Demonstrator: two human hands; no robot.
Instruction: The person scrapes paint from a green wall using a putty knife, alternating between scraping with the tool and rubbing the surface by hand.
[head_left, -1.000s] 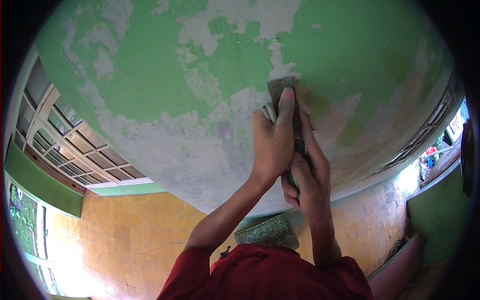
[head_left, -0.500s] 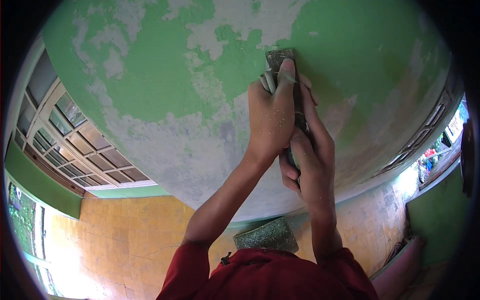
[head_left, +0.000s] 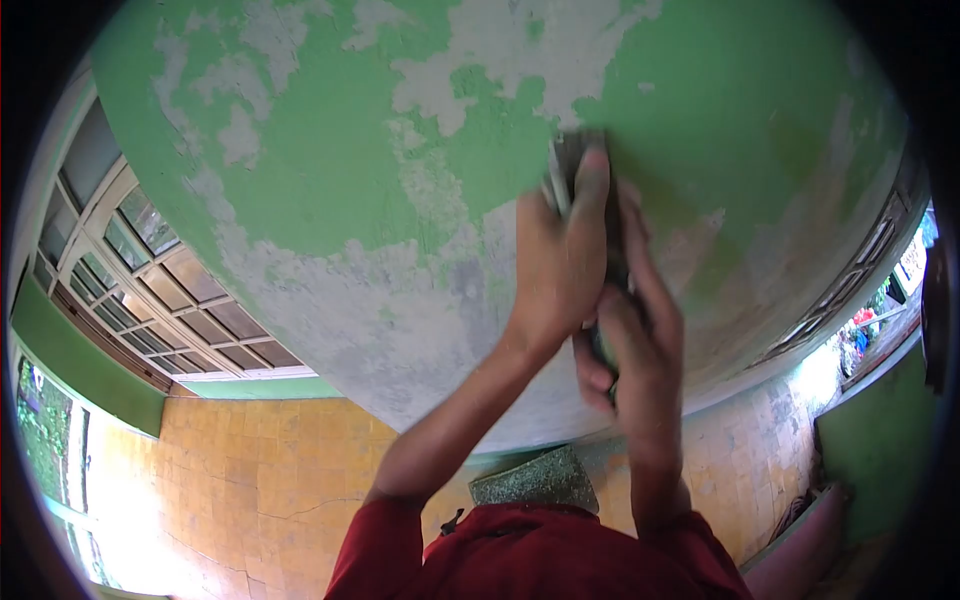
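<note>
A long, dark, flat scraper (head_left: 574, 148) lies against a wall (head_left: 330, 170) of flaking green paint, its blade end pointing up. My left hand (head_left: 560, 255) is wrapped round its upper part, thumb lying along the blade. Below it, my right hand (head_left: 645, 335) grips the lower end, its fingers reaching along the right side. A pale curled strip (head_left: 556, 175) sticks up beside my left thumb. Motion blurs both hands and the blade tip. Most of the scraper's lower part is hidden by the fingers.
Grey bare patches (head_left: 330, 300) spread over the wall. A speckled, dusty block-like object (head_left: 540, 478) sits on the yellow tiled floor (head_left: 270, 460) close to my body. White-framed glass doors (head_left: 170, 270) stand at the left, a bright opening at the right.
Both hands and the scraper have slid slightly down the wall, still gripped the same way. The view has shifted a little, so the wall appears lower and further right.
</note>
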